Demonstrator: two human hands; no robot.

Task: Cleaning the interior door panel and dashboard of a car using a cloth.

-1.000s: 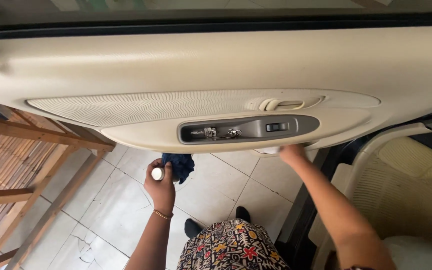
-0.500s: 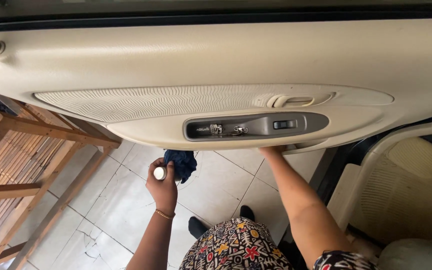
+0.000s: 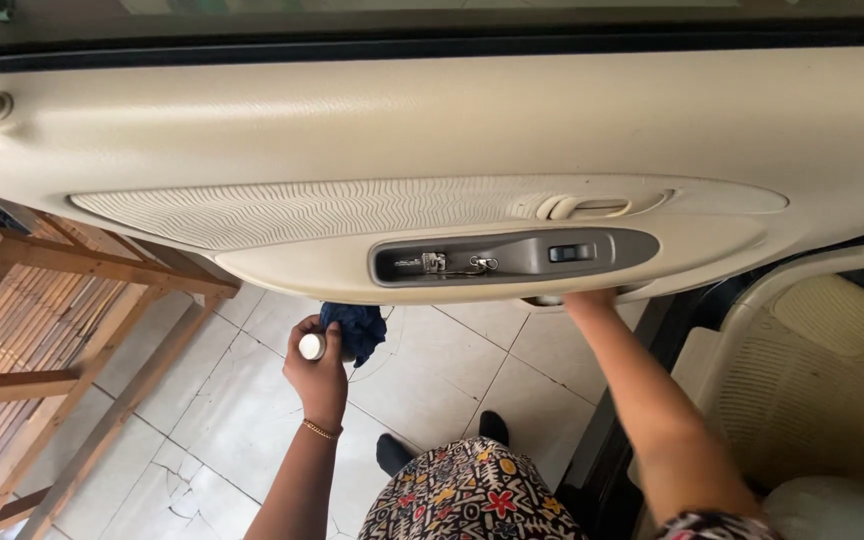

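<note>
While the head camera looks down from above, a cream car door panel [image 3: 432, 130] fills the upper half of the view, swung open over a pale tiled floor [image 3: 242, 400]. The left hand [image 3: 318, 368] is closed around a small white-capped bottle [image 3: 311, 347] and a bunched dark blue cloth [image 3: 355, 329], held together low and to the left of the armrest, clear of the door. The bottle looks light and rigid, with a smooth cap that could slip; a grip round its body seems surest. The cloth is soft and limp, easy to take by any fold. The right hand [image 3: 586, 299] reaches up beneath the lower edge of the grey armrest switch panel [image 3: 514, 256]; its fingers are hidden under the panel, so it cannot be told whether it is open or gripping. A beige door handle [image 3: 584, 207] sits recessed above the switches. A wooden slatted frame [image 3: 42, 330] stands at left, a cream car seat [image 3: 812, 380] at right, and patterned clothing [image 3: 467, 495] shows at the bottom.
</note>
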